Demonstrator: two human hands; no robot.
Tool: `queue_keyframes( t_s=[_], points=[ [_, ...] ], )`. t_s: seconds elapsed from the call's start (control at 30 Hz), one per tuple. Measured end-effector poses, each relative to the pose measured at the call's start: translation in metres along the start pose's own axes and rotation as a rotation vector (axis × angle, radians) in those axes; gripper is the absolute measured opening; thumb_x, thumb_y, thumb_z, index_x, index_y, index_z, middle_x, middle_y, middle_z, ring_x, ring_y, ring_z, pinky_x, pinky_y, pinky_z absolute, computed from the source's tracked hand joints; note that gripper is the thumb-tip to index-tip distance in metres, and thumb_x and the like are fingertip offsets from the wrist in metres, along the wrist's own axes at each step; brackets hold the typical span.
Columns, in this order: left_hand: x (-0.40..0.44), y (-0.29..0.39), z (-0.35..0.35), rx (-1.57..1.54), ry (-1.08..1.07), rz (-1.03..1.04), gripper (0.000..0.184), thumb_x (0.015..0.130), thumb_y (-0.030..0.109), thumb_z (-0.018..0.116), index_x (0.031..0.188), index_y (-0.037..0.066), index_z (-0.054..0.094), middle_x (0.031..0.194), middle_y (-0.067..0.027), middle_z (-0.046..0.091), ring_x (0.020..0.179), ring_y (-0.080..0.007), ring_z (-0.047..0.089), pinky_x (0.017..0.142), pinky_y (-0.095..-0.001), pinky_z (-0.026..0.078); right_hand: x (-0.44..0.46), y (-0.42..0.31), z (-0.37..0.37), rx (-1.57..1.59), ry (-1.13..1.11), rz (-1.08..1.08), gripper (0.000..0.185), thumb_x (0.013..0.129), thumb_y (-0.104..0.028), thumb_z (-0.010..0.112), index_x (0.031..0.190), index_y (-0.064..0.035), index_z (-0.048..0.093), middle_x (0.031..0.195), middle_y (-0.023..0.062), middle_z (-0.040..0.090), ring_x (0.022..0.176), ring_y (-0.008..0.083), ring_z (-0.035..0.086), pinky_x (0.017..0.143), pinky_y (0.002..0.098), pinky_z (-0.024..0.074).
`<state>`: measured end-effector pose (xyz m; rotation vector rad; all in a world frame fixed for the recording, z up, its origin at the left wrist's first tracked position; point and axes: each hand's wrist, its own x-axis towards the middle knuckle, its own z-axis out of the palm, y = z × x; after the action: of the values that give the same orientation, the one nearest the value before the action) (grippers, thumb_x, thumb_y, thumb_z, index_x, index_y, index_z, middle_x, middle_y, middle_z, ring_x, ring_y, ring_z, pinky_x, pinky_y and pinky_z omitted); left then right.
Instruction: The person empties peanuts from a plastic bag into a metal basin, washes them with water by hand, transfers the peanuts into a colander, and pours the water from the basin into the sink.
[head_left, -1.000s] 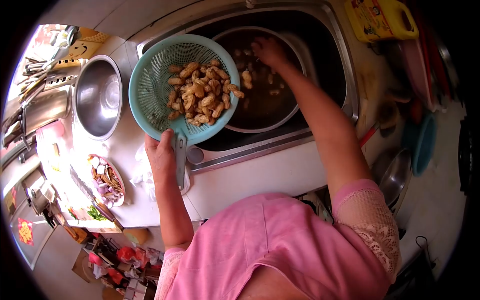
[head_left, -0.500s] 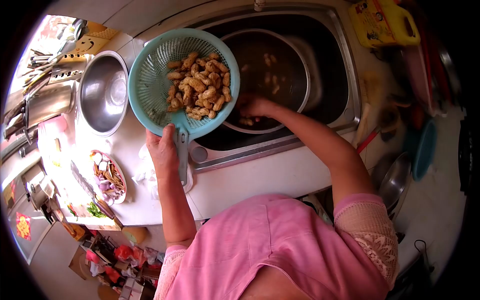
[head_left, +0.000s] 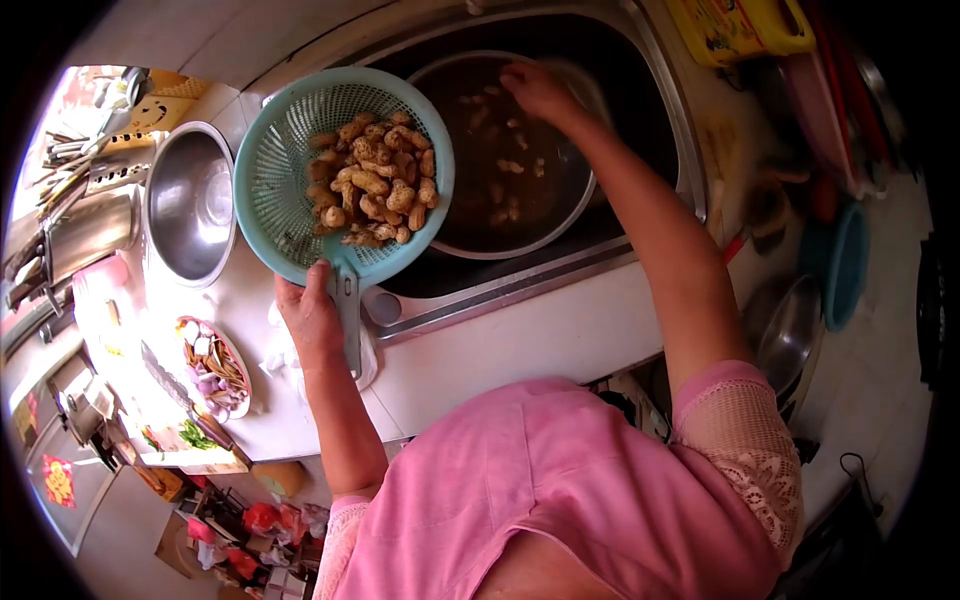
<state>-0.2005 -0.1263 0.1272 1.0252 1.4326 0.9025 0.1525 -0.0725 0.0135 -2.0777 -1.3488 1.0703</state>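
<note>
A turquoise plastic colander (head_left: 262, 215) holds a pile of unshelled peanuts (head_left: 375, 185). My left hand (head_left: 310, 318) is closed on the colander where its handle meets the rim, thumb on top. In the sink, a round metal basin (head_left: 530, 243) contains brownish water with several loose peanuts (head_left: 510, 166) in it. My right hand (head_left: 541, 92) is over the far part of this basin, its fingers curled together. Whatever they may hold cannot be made out. The colander's right edge overlaps the basin's left side in view.
The sink rim (head_left: 500, 285) borders the white counter (head_left: 500, 345). Left of the colander stands a steel bowl (head_left: 190, 205); nearer is a plate (head_left: 243, 375) of chopped ingredients beside a knife (head_left: 170, 375). A yellow jug (head_left: 740, 30) stands at the back right.
My right hand has moved from the basin's near left side to its far side. The colander stays in my left hand; the whole view has shifted slightly.
</note>
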Motion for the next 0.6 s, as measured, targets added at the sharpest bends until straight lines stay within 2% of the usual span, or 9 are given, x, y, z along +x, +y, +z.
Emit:
queue_keyframes(
  t_s=[0.03, 0.1, 0.23, 0.3, 0.33, 0.4, 0.53, 0.57, 0.6],
  points=[
    [-0.002, 0.003, 0.0, -0.06, 0.019, 0.009, 0.03, 0.077, 0.002, 0.051, 0.107, -0.004, 0.047, 0.098, -0.0088, 0.056, 0.084, -0.0154, 0.053, 0.078, -0.0266, 0.041, 0.009, 0.017, 0.015, 0.003, -0.002, -0.003, 0.047, 0.085, -0.036, 0.049, 0.124, -0.0111, 0.04, 0.113, 0.0101, 0.048, 0.077, 0.0199, 0.058, 0.06, 0.0309, 0.0511],
    [0.0, 0.004, -0.003, -0.074, 0.039, 0.021, 0.03, 0.077, 0.002, 0.051, 0.106, -0.004, 0.047, 0.098, -0.0094, 0.056, 0.084, -0.0159, 0.053, 0.079, -0.0269, 0.041, 0.021, 0.04, 0.039, -0.665, 0.215, -0.364, 0.043, 0.084, -0.033, 0.05, 0.121, -0.0122, 0.044, 0.11, 0.0101, 0.05, 0.082, 0.0222, 0.057, 0.067, 0.0354, 0.0492],
    [0.005, 0.007, -0.005, -0.101, 0.077, 0.02, 0.028, 0.077, 0.001, 0.051, 0.104, -0.005, 0.048, 0.098, -0.0105, 0.055, 0.086, -0.0168, 0.053, 0.079, -0.0278, 0.041, 0.022, 0.007, 0.072, -0.504, 0.144, -0.237, 0.04, 0.082, -0.032, 0.052, 0.117, -0.0124, 0.049, 0.105, 0.0124, 0.053, 0.091, 0.0258, 0.054, 0.076, 0.0384, 0.0463],
    [0.005, 0.006, -0.007, -0.107, 0.077, 0.008, 0.028, 0.077, 0.001, 0.051, 0.104, -0.005, 0.048, 0.098, -0.0105, 0.055, 0.086, -0.0171, 0.053, 0.08, -0.0282, 0.041, 0.022, -0.004, 0.075, -0.036, -0.363, 0.088, 0.036, 0.082, -0.033, 0.05, 0.107, -0.0094, 0.056, 0.104, 0.0159, 0.056, 0.095, 0.0263, 0.053, 0.083, 0.0394, 0.0423],
    [0.006, 0.006, -0.007, -0.102, 0.076, 0.012, 0.028, 0.077, 0.001, 0.051, 0.104, -0.006, 0.047, 0.098, -0.0106, 0.055, 0.086, -0.0172, 0.053, 0.08, -0.0285, 0.04, 0.013, -0.009, 0.08, -0.04, -0.369, 0.092, 0.036, 0.082, -0.033, 0.05, 0.107, -0.0094, 0.056, 0.104, 0.0159, 0.056, 0.095, 0.0263, 0.053, 0.083, 0.0394, 0.0423],
    [0.007, 0.003, -0.007, -0.107, 0.081, 0.016, 0.028, 0.077, 0.0, 0.051, 0.104, -0.006, 0.047, 0.098, -0.0106, 0.055, 0.086, -0.0174, 0.053, 0.081, -0.0289, 0.04, -0.016, -0.018, 0.091, -0.33, -0.424, -0.141, 0.04, 0.081, -0.036, 0.05, 0.109, -0.0071, 0.054, 0.106, 0.0167, 0.055, 0.095, 0.0284, 0.054, 0.083, 0.0396, 0.0425],
    [0.004, -0.001, -0.01, -0.102, 0.068, -0.014, 0.028, 0.077, 0.0, 0.052, 0.103, -0.005, 0.048, 0.097, -0.0104, 0.056, 0.085, -0.0172, 0.053, 0.08, -0.0286, 0.04, -0.067, -0.033, 0.09, -0.385, -0.647, -0.097, 0.042, 0.076, -0.031, 0.056, 0.109, -0.0052, 0.054, 0.111, 0.0181, 0.052, 0.098, 0.0308, 0.052, 0.083, 0.0385, 0.0422],
    [0.004, -0.002, -0.009, -0.108, 0.062, 0.001, 0.027, 0.077, 0.0, 0.052, 0.103, -0.005, 0.048, 0.096, -0.0101, 0.056, 0.085, -0.0169, 0.053, 0.079, -0.0282, 0.041, -0.077, -0.017, 0.1, -0.389, -0.638, -0.091, 0.042, 0.076, -0.031, 0.056, 0.109, -0.0052, 0.054, 0.111, 0.0181, 0.052, 0.098, 0.0308, 0.052, 0.083, 0.0385, 0.0422],
    [0.004, -0.004, -0.009, -0.113, 0.053, 0.006, 0.027, 0.077, 0.0, 0.052, 0.103, -0.005, 0.048, 0.096, -0.0101, 0.056, 0.085, -0.0169, 0.053, 0.079, -0.0282, 0.041, -0.089, 0.009, 0.113, -0.435, -0.462, -0.202, 0.038, 0.074, -0.029, 0.058, 0.104, -0.0062, 0.057, 0.104, 0.019, 0.055, 0.094, 0.0316, 0.054, 0.081, 0.0384, 0.043]
  ],
)
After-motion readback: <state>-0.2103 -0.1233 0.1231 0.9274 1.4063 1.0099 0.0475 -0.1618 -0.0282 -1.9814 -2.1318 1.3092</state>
